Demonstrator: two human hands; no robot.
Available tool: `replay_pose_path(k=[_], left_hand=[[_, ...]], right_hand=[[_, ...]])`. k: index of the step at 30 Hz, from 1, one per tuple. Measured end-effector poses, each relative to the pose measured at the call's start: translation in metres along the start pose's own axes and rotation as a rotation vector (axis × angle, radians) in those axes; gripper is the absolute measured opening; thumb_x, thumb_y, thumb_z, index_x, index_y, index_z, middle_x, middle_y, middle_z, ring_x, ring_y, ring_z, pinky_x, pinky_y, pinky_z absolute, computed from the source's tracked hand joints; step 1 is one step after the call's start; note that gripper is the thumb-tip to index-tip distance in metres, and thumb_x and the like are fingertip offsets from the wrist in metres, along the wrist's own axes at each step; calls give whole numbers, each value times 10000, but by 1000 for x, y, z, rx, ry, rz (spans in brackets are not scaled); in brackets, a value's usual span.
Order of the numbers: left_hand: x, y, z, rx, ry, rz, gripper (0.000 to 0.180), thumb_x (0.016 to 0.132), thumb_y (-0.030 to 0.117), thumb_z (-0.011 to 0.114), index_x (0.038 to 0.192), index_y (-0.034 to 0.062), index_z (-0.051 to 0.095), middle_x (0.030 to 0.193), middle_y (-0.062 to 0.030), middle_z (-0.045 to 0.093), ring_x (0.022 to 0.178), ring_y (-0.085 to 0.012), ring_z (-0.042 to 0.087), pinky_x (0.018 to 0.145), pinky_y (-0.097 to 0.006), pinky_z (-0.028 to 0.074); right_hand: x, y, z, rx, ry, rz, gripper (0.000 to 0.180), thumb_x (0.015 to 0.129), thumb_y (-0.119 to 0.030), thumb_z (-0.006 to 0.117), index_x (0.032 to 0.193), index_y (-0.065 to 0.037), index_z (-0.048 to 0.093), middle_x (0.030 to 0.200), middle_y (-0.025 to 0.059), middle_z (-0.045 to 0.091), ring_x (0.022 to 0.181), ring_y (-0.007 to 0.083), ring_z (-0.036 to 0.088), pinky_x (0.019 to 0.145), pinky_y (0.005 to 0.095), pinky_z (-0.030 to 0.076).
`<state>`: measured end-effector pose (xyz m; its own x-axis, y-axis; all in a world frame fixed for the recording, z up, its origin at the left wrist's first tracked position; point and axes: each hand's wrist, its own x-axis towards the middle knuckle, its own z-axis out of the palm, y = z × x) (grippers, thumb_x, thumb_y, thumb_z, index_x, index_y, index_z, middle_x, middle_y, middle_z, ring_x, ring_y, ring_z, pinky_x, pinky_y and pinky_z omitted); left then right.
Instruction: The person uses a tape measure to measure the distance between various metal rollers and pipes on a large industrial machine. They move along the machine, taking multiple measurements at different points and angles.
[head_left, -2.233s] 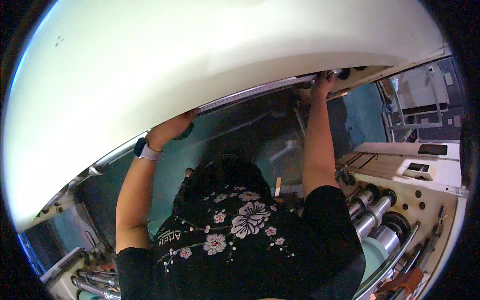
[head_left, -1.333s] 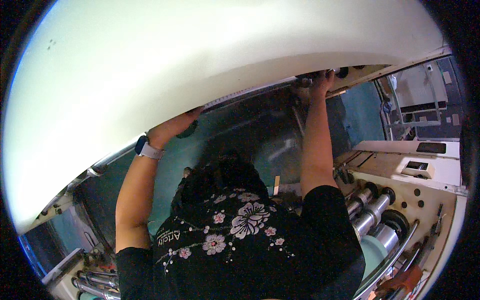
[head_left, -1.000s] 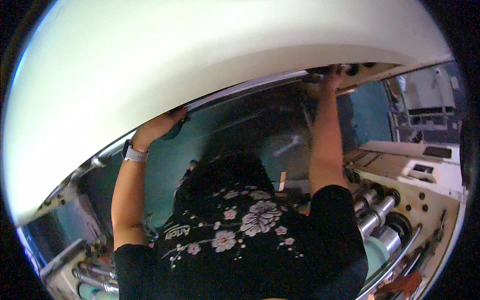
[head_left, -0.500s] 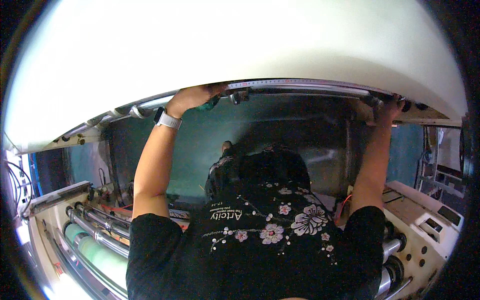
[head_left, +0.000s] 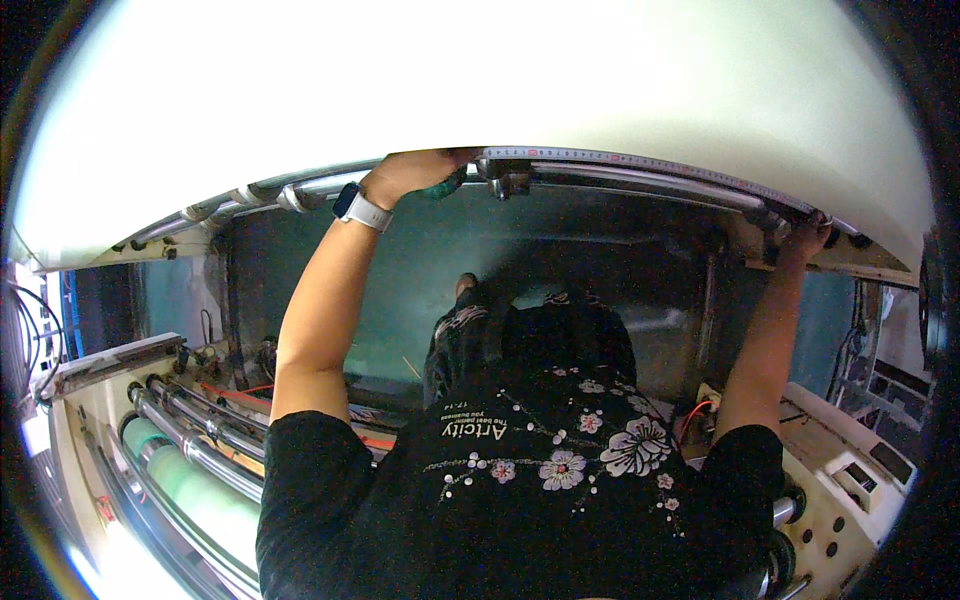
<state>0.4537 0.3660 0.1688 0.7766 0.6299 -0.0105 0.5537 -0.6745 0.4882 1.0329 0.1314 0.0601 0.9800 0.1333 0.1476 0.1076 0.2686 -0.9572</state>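
Note:
A white tape measure blade stretches along the lower edge of a big white sheet-like surface, just above a metal bar. My left hand, wearing a watch with a pale strap, is closed at the blade's left end. Beneath its fingers shows a dark green piece, seemingly the tape's case, mostly hidden. At the blade's right end my right hand is closed, fingertips up against the blade and the bar.
Metal collars sit along the bar on the left. Machine rollers, one with green on it, lie at lower left. A cream machine panel stands at lower right. My legs are over the dark greenish floor.
Both hands and the blade appear shifted a little to the right in the picture. The whole scene has moved slightly too; both hands keep their hold.

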Motion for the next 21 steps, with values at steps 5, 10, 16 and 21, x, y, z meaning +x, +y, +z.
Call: replay_pose_path(k=[5,10,16,21], left_hand=[[3,4,4,79,97,50,295,807,264,549,1013,54,565,926,-133,595,839,-271,566,739,-342,447],[1,-5,12,116,207,161,241,791,212,558,971,53,575,823,-138,602,751,-270,580,667,-345,466],[1,3,5,93,76,37,322,823,280,506,1055,60,544,991,-160,570,929,-301,537,801,-358,423],[3,-4,10,122,47,11,285,809,268,521,1030,93,564,939,-117,598,860,-273,567,751,-350,447]], right_hand=[[21,11,-17,-111,15,11,433,809,-258,555,1186,-75,442,1089,97,540,934,252,535,752,362,456],[-12,-13,4,-286,64,106,466,786,-316,583,1156,-53,476,1019,103,578,853,234,564,679,334,468],[6,-5,-13,-320,-20,67,491,780,-336,592,1128,-8,482,1029,118,567,846,231,549,671,313,457],[44,28,-46,-321,-169,-18,466,802,-258,567,1185,-36,420,1062,125,542,916,247,527,744,317,451]])
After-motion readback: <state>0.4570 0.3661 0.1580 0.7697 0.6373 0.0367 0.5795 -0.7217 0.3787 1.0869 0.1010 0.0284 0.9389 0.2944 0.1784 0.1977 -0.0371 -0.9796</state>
